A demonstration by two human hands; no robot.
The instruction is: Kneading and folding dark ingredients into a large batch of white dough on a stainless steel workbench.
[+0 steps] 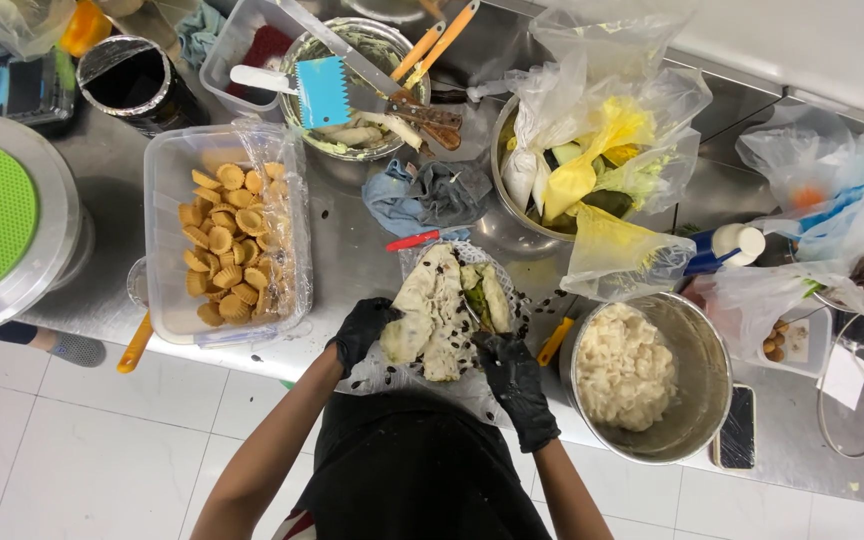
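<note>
My left hand (362, 330) grips the near-left edge of the flatbread (435, 310) on the desk (352, 250), its length running away from me, while my right hand (514, 385) clasps its near-right filled edge.

A clear plastic tub (227, 235) of small yellow pastry shells stands left of centre, film loose at its rim. Crumpled clear and yellow bags (607, 150) fill the steel bowl behind. A dark-screened phone (738, 427) lies flat by the pot.
</note>
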